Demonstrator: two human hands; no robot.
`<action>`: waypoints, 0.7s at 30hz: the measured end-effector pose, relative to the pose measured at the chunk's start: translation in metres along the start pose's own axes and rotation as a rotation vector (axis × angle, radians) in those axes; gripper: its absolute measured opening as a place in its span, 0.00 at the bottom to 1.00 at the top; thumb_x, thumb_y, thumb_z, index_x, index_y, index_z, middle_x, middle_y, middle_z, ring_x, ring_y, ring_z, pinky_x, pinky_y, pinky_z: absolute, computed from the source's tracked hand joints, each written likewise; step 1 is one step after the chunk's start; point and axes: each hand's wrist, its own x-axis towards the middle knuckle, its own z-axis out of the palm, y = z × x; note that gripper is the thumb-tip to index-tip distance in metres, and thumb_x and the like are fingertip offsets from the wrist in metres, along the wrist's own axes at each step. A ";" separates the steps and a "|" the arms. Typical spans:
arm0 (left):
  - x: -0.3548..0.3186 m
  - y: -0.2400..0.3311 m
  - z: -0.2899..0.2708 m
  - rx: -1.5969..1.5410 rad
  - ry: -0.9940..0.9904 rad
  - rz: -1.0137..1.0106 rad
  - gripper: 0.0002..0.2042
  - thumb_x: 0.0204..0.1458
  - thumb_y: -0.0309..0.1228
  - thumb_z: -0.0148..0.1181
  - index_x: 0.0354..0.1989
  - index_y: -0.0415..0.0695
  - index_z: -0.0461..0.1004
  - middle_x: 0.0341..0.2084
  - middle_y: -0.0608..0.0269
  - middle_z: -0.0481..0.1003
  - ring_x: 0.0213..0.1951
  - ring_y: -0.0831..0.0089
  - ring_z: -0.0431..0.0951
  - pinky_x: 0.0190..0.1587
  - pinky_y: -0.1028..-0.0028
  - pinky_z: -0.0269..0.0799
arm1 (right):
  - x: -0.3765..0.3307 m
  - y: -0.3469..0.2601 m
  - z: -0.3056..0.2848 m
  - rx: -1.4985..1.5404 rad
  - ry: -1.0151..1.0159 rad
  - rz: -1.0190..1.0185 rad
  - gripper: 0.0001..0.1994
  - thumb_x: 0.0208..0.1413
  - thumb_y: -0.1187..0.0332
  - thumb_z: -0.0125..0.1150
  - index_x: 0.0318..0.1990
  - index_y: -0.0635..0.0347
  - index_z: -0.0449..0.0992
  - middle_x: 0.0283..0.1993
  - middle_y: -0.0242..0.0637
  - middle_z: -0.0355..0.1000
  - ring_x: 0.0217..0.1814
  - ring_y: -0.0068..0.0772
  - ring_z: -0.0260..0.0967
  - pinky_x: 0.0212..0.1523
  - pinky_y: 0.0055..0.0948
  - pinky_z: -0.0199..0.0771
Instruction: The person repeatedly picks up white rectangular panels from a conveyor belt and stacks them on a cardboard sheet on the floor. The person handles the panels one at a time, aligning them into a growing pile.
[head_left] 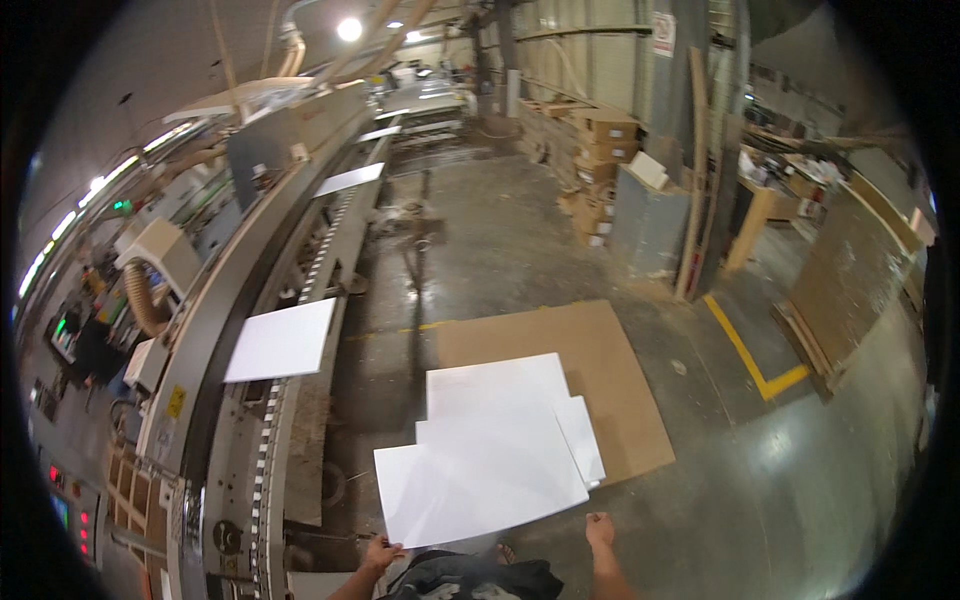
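A large white panel [482,482] lies tilted in front of me, over other white panels [495,384] stacked unevenly. My left hand [378,553] is closed on its near left corner. Just off the near right corner is my right hand [600,530], its fingers curled together; a strip of floor shows between it and the panel, and I see nothing in it. Beneath the stack, a brown board [625,400] spreads out on the floor. Some of the lower panels' edges are hidden by the top one.
On my left runs a long machine with a conveyor [268,440], carrying a white panel [282,341] and more panels farther along. A control panel [72,510] glows at lower left. Cardboard boxes [605,140] line the wall by a pillar [712,200]. A large board [850,275] leans at right.
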 end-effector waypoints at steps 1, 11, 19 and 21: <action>-0.014 0.007 -0.014 -0.010 0.043 -0.001 0.15 0.53 0.18 0.62 0.49 0.28 0.69 0.36 0.47 0.78 0.34 0.60 0.83 0.35 0.64 0.84 | 0.011 -0.012 0.016 -0.062 0.090 -0.058 0.22 0.59 0.56 0.61 0.52 0.63 0.73 0.49 0.52 0.74 0.53 0.54 0.72 0.56 0.45 0.70; -0.159 0.072 -0.151 -0.073 0.467 0.309 0.14 0.61 0.28 0.55 0.52 0.31 0.70 0.39 0.53 0.78 0.35 0.67 0.81 0.35 0.68 0.80 | -0.010 -0.034 0.229 0.314 -0.559 0.233 0.42 0.57 0.34 0.56 0.51 0.76 0.75 0.48 0.52 0.77 0.50 0.44 0.75 0.47 0.44 0.74; -0.232 0.030 -0.227 -0.192 0.838 0.318 0.12 0.62 0.29 0.54 0.50 0.36 0.67 0.32 0.60 0.74 0.28 0.73 0.76 0.29 0.73 0.73 | -0.151 -0.078 0.267 0.211 -0.373 -0.085 0.37 0.54 0.41 0.65 0.46 0.79 0.77 0.42 0.53 0.78 0.41 0.43 0.77 0.43 0.42 0.74; -0.245 -0.003 -0.249 -0.365 0.920 0.348 0.12 0.62 0.29 0.56 0.50 0.36 0.67 0.31 0.61 0.75 0.27 0.74 0.75 0.29 0.74 0.72 | -0.184 -0.097 0.266 0.298 -0.378 -0.186 0.35 0.56 0.43 0.65 0.47 0.79 0.76 0.42 0.52 0.78 0.40 0.44 0.77 0.43 0.42 0.75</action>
